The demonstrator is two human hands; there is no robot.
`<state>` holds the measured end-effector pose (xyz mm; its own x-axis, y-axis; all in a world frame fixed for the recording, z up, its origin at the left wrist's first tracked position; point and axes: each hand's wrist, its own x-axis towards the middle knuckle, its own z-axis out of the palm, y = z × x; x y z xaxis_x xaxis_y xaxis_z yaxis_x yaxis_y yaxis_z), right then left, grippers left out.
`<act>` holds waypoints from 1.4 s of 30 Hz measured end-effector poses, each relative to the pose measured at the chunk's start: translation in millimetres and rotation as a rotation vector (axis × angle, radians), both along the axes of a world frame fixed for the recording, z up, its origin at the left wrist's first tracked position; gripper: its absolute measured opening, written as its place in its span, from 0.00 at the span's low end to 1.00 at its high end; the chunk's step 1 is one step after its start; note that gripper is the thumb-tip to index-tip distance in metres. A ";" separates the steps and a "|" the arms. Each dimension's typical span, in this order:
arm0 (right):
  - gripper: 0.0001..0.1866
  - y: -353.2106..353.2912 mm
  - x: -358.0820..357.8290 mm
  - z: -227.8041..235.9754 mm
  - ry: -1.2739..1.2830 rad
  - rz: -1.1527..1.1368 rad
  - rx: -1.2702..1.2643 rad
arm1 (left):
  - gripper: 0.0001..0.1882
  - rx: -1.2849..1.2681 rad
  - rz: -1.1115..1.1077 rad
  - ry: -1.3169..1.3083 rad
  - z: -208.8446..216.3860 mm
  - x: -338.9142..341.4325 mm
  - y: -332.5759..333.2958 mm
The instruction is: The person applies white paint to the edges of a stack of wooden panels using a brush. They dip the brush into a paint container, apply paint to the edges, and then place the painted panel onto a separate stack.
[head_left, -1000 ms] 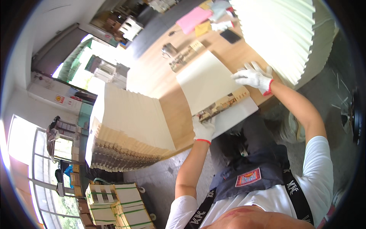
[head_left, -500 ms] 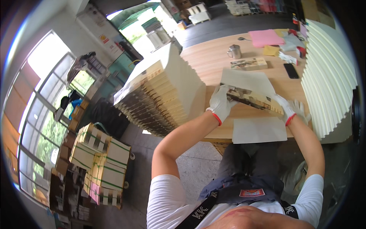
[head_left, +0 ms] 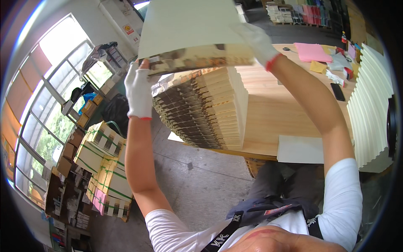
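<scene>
A thick book block (head_left: 189, 29) with a pale blank top face and a picture printed on its near edge is held up level between my hands. My left hand (head_left: 138, 93), in a white knit glove with a red cuff, closes on its left end. On the right end is my right hand (head_left: 255, 43), gloved alike and closed on the edge, its fingertips partly hidden. Just below the block rises a tall stack of similar blocks (head_left: 197, 113), printed edges facing me. Whether the block touches the stack's top cannot be made out.
On the wooden table (head_left: 294, 113) lie a white sheet (head_left: 300, 149), a phone (head_left: 337, 92) and pink paper (head_left: 311, 52). A tall ridged white stack (head_left: 369, 109) bounds the right side. Strapped bundles (head_left: 107, 172) stand on the floor at left.
Both hands have lifted the book block from the middle of the table up and left, over the tall stack. The view has turned slightly with it.
</scene>
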<state>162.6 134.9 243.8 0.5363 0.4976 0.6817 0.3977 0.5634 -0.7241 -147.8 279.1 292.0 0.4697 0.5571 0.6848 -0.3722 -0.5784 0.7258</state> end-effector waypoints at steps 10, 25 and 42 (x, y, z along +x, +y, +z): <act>0.24 70.0 -6.1 6.8 -0.192 -0.130 -0.863 | 0.28 0.149 0.573 0.692 -46.7 -40.7 94.9; 0.10 68.1 5.7 -9.2 -0.666 -0.291 -0.698 | 0.28 0.047 0.465 0.826 -39.6 -33.7 110.1; 0.29 -259.2 -26.7 -136.5 0.039 -0.101 -1.148 | 0.34 0.522 -0.836 0.250 -82.5 259.2 -309.1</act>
<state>135.9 -124.4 107.3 0.6195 0.7679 -0.1629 0.3696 -0.4684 -0.8025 111.5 -30.0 209.5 0.7349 -0.3554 0.5776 -0.6747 -0.4693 0.5697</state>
